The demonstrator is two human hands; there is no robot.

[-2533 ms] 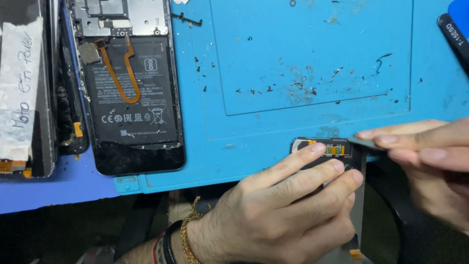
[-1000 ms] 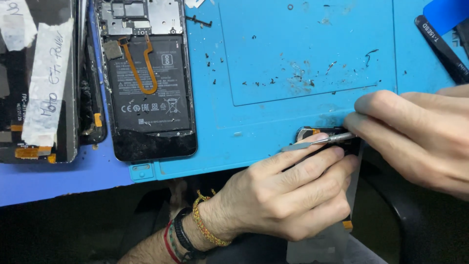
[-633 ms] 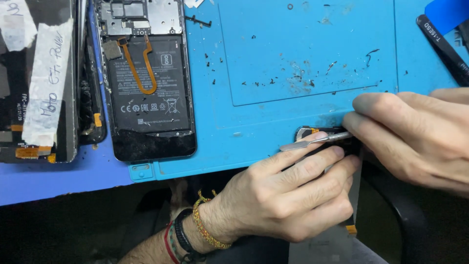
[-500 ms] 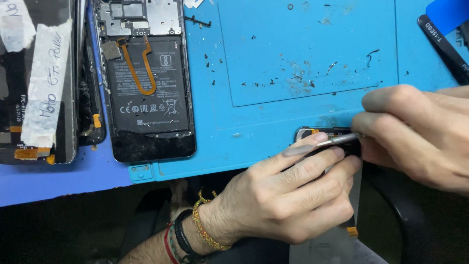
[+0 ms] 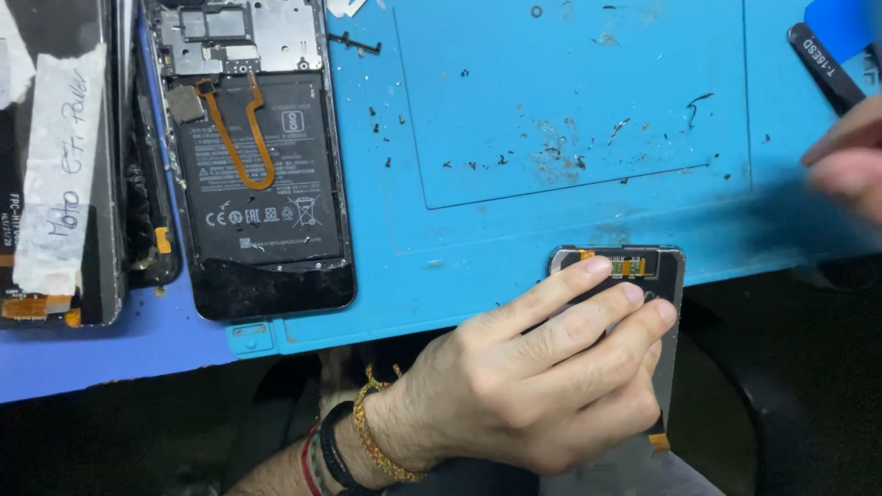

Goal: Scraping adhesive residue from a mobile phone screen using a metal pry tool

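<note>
Left hand (image 5: pixel 542 377) grips the screen panel (image 5: pixel 663 276) at the desk (image 5: pixel 514 230) edge; right hand (image 5: pixel 850 161), blurred, grip indiscernible. Next: steady tool contact.

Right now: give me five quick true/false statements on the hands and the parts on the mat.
1. The left hand holds the dark display panel at the mat's near edge. True.
2. The right hand presses on that panel. False: it is off at the right edge, blurred.
3. The opened phone shows its battery. True.
4. The orange flex cable lies on the panel. False: on the battery.
5. The mat is red. False: blue.
</note>
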